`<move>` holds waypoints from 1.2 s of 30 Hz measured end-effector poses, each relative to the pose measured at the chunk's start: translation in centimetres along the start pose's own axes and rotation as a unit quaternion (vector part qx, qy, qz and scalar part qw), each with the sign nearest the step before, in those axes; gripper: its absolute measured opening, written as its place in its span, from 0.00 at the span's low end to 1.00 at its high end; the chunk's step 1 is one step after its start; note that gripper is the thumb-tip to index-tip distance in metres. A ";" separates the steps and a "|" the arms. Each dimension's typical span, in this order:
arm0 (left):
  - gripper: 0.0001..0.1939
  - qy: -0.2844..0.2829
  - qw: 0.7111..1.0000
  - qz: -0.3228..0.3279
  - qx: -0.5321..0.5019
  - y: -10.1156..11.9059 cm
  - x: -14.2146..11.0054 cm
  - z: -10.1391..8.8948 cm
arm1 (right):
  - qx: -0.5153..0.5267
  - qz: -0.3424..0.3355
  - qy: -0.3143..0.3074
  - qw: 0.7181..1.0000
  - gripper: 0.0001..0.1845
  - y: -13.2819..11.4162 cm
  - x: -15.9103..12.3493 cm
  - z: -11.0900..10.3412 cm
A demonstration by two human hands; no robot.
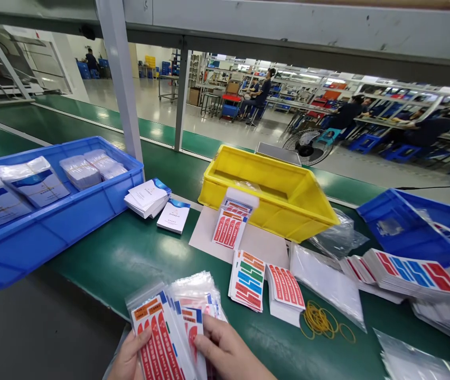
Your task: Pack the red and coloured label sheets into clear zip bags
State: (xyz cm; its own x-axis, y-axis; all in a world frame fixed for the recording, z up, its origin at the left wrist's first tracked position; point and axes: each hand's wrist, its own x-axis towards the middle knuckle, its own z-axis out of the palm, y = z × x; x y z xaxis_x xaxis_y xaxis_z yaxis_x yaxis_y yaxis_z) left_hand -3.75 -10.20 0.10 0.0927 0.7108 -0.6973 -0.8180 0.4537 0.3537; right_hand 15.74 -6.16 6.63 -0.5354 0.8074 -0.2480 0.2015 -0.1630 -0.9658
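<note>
My left hand [127, 354] is closed around a bundle of red-and-white label sheets in clear plastic bags [159, 338], its thumb across the front. On the bundle's right side, my right hand [231, 351] grips more of these bagged label sheets [191, 316], thumb in front and fingers behind. Clear bag tops fan out above both hands. Just beyond them on the green bench are a stack of multicoloured label sheets [247, 279] and a stack of red label sheets [286, 290]. Yellow rubber bands [320, 320] lie to the right.
A blue bin [90, 211] at left holds booklets and bagged packs. Booklet stacks [148, 198] sit beside it. Behind stands a yellow bin [272, 211], with label sheets leaning at its front. Plastic bags [328, 279], more label stacks [411, 272] and another blue bin [399, 221] occupy the right.
</note>
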 end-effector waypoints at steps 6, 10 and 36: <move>0.18 0.003 1.000 0.006 -0.012 0.3 0.3 -0.8 | 0.018 0.017 0.067 0.997 0.17 1.1 0.3 -0.8; 0.11 0.004 1.000 0.018 -0.002 0.3 0.3 -0.7 | -0.087 0.001 0.206 0.975 0.27 2.6 0.0 -1.7; 0.11 0.001 1.000 0.017 -0.004 0.5 0.1 0.3 | -0.060 -0.063 0.073 0.994 0.17 1.0 0.3 0.5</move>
State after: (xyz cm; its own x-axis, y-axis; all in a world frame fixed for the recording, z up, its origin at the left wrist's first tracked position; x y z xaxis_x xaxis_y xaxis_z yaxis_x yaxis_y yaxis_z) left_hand -3.98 -9.76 0.43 0.0645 0.7246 -0.6862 -0.8257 0.4249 0.3711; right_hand 15.37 -6.32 5.57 -0.4405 0.8918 -0.1030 0.2410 0.0069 -0.9705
